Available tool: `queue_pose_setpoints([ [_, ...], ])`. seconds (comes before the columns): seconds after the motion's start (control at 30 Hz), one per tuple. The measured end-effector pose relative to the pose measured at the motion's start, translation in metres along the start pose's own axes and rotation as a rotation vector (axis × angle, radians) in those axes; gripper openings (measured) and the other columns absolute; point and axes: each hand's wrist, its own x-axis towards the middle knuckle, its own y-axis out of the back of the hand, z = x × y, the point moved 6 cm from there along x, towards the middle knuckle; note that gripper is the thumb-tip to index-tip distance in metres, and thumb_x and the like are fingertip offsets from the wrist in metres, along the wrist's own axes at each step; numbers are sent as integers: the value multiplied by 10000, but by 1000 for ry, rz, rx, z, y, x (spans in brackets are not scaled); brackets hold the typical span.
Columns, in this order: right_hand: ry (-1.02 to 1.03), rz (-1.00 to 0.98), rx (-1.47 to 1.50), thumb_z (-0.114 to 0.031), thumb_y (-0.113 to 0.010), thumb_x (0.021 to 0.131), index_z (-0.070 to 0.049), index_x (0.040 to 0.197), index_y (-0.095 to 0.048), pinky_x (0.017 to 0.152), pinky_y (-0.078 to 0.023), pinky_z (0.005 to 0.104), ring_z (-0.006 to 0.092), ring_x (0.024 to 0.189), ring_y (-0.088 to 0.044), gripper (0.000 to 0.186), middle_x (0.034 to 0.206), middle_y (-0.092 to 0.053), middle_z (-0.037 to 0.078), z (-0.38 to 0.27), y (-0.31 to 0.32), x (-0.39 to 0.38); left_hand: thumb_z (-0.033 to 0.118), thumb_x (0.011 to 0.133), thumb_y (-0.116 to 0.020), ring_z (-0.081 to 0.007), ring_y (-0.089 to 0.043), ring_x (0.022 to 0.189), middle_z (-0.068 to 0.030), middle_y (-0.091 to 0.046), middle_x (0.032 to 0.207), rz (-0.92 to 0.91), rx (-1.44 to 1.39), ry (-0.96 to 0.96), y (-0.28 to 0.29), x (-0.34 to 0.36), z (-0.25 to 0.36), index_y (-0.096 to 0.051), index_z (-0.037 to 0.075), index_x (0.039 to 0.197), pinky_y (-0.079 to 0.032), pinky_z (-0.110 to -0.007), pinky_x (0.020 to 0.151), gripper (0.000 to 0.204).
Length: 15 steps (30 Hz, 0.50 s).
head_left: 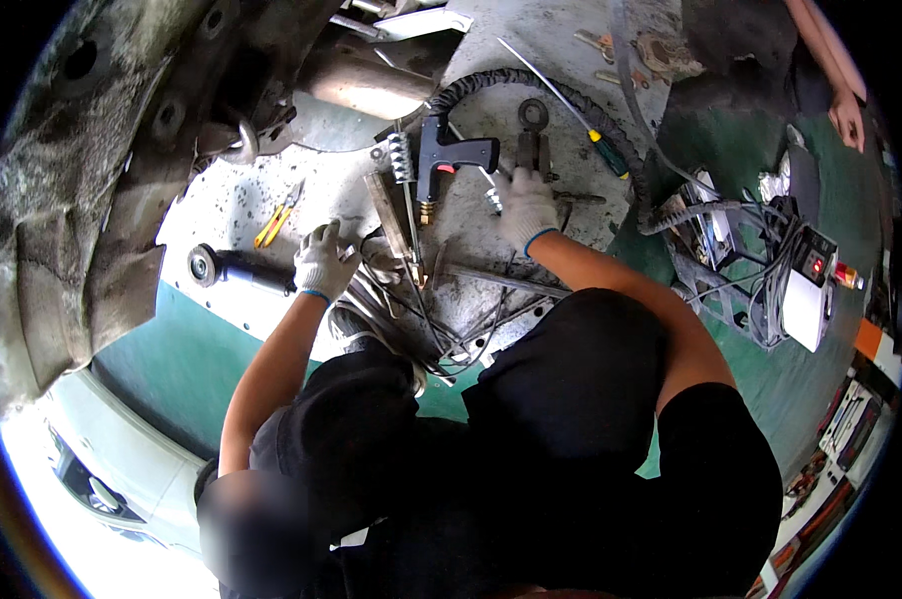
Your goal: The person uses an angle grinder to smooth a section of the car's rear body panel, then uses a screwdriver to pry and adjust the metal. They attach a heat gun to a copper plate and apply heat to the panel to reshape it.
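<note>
My right hand, in a white knit glove, has its fingers closed over the near end of a dark metal clamp with a ring. Just left of it lies a black pistol-shaped gun with a red trigger and brass tip, its hose curving away behind. My left hand, gloved too, is held low with fingers apart. A small pale piece by its thumb is too small to name. Beside that hand are an angle grinder and yellow-handled pliers. Between my hands lie a flat metal bar and a spring-wound rod.
A light speckled platform carries the tools. Farther off lies a long screwdriver. Rusty vehicle parts overhang the left. Cables and a control box stand at right. Another person's hand shows top right. Rods and cables lie near my feet.
</note>
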Motion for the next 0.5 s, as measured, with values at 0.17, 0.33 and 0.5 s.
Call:
queue_pose_setpoints([
  [0.17, 122, 39, 274, -386, -681, 892, -81, 1276, -629, 892, -542, 513, 416, 1060, -626, 492, 1181, -605, 228, -11, 14, 21, 360, 836, -733, -399, -496, 1335, -193, -558, 1418, 105, -83, -85, 12, 10, 18, -540, 97, 1453, -419, -502, 1125, 697],
  [0.33, 47, 116, 133, -282, -554, 980, -148, 1156, -724, 891, -569, 506, 402, 1012, -673, 279, 1092, -686, 227, 0, -1, 46, 330, 878, -739, -401, -550, 1283, -213, -586, 1386, 126, -106, -109, 23, 2, 41, -572, 75, 1411, -459, -463, 1093, 614],
  [0.5, 8, -119, 152, -465, -271, 1089, -134, 1166, -714, 876, -553, 559, 435, 1013, -708, 558, 1105, -730, 221, -15, -37, 75, 378, 941, -733, -287, -592, 1236, -146, -600, 1358, 9, -218, -7, 2, -19, 18, -527, 33, 1425, -475, -384, 1084, 629],
])
